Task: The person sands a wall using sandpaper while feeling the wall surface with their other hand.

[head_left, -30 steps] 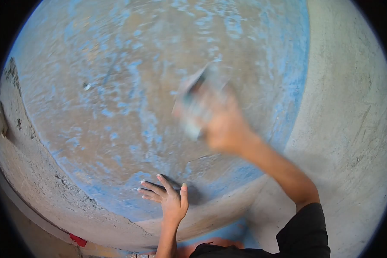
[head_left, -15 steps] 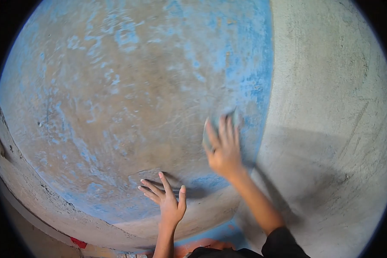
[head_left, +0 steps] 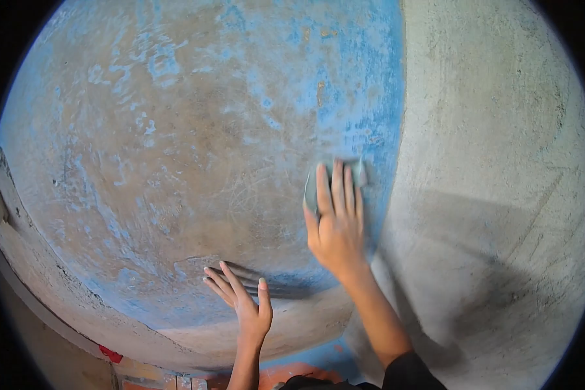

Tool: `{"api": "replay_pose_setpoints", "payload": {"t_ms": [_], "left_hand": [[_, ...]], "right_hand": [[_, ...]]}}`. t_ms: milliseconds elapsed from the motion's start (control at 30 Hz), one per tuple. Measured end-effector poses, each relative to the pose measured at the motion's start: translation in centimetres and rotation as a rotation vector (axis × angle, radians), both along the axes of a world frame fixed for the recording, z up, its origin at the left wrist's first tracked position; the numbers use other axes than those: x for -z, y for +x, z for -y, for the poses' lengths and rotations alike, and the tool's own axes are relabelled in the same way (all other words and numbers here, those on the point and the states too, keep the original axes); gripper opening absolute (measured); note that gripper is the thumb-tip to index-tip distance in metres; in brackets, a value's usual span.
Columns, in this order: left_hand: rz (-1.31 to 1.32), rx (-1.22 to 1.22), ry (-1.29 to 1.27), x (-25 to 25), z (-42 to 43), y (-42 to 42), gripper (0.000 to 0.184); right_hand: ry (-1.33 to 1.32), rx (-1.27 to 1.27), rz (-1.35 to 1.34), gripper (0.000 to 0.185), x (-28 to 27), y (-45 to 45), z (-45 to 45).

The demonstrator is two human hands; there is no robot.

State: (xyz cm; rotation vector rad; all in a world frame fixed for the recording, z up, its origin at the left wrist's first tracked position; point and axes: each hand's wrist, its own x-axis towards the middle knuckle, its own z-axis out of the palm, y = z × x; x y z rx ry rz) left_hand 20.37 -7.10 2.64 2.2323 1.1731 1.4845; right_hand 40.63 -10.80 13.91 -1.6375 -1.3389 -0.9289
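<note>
A wall (head_left: 195, 162) with worn, patchy blue paint over grey-brown fills most of the view. My right hand (head_left: 337, 227) lies flat against it, right of the middle, fingers pointing up. Beneath the fingers is a grey-green sheet, apparently sandpaper (head_left: 311, 190), pressed to the wall; its edges show beside the hand and the rest is covered. Lower and to the left, my left hand (head_left: 244, 302) is open, with fingers spread and nothing in it. Its fingertips are at the wall's lower part; whether they touch it I cannot tell.
On the right, a bare grey-white wall (head_left: 474, 130) meets the blue one at a corner, with arm shadows across it. A rough ledge (head_left: 65, 302) runs along the lower left. Below lie a small red thing (head_left: 110, 353) and an orange and blue surface (head_left: 312, 364).
My right hand has shifted slightly on the wall with the sandpaper, its fingers now closer together and straighter up. The view has turned a little; my left hand keeps its spread pose.
</note>
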Motion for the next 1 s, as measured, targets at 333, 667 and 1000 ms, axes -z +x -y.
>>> {"api": "replay_pose_setpoints", "payload": {"t_ms": [333,667,1000], "left_hand": [[-0.001,-0.006,-0.016,0.0,0.1,0.2,0.079],[-0.029,-0.052,-0.019,0.4,0.0,0.4,0.078],[-0.031,-0.057,-0.027,0.7,-0.1,0.6,0.078]], "right_hand": [[0.154,0.031,0.072,0.070,-8.4,3.2,-0.9],[0.171,0.061,0.081,0.074,-6.7,5.1,-0.7],[0.135,0.079,0.092,0.067,-5.5,4.8,0.3]]}}
